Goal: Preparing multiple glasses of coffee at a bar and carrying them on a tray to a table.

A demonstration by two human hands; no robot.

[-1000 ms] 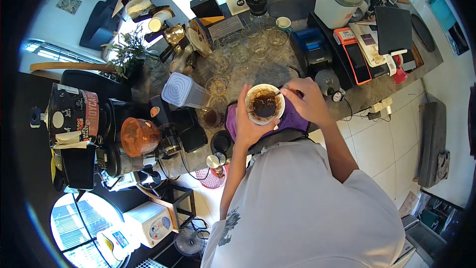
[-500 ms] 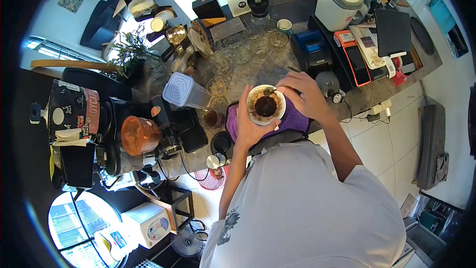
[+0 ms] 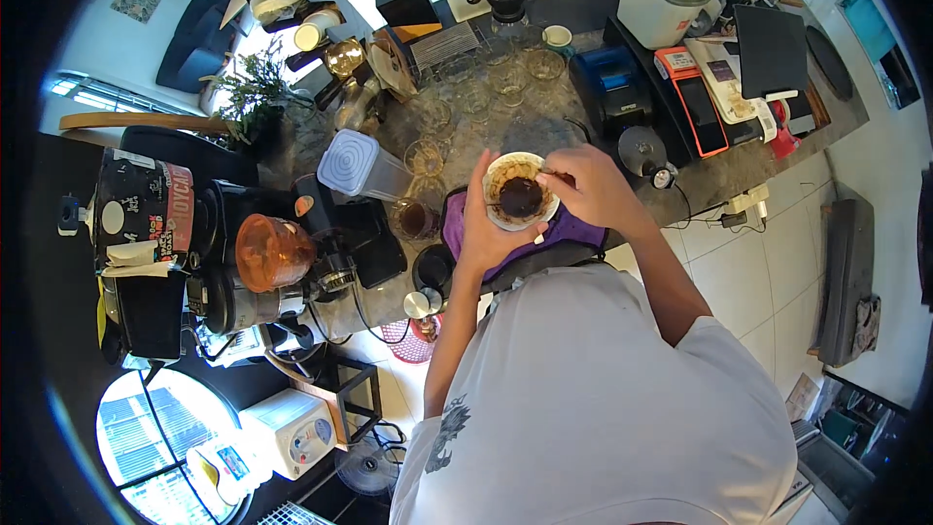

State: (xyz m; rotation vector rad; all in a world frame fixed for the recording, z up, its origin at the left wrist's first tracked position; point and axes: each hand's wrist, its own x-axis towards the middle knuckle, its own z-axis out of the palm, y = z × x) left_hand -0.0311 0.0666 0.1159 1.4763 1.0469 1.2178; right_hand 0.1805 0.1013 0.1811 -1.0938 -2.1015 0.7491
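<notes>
My left hand (image 3: 482, 233) is wrapped round a white cup (image 3: 502, 175), fingers along its left side and thumb across the near side. Brown smears coat the cup's inner wall, and dark wet coffee (image 3: 521, 197) sits at the bottom. At the cup's right rim my right hand (image 3: 587, 185) pinches a spoon (image 3: 558, 176); its tip is hard to make out against the dark coffee. Beneath the cup a purple cloth (image 3: 581, 235) lies along the counter's near edge.
Left of the cup stand a glass of brown liquid (image 3: 415, 221) and a clear container with a pale lid (image 3: 350, 161). Several glasses (image 3: 474, 97) fill the counter beyond. A kitchen scale-like round dial (image 3: 663, 178) and a blue-black machine (image 3: 609, 87) are to the right.
My right hand has shifted slightly, and the spoon has moved from the cup's far rim toward its right side. The left hand still holds the cup.
</notes>
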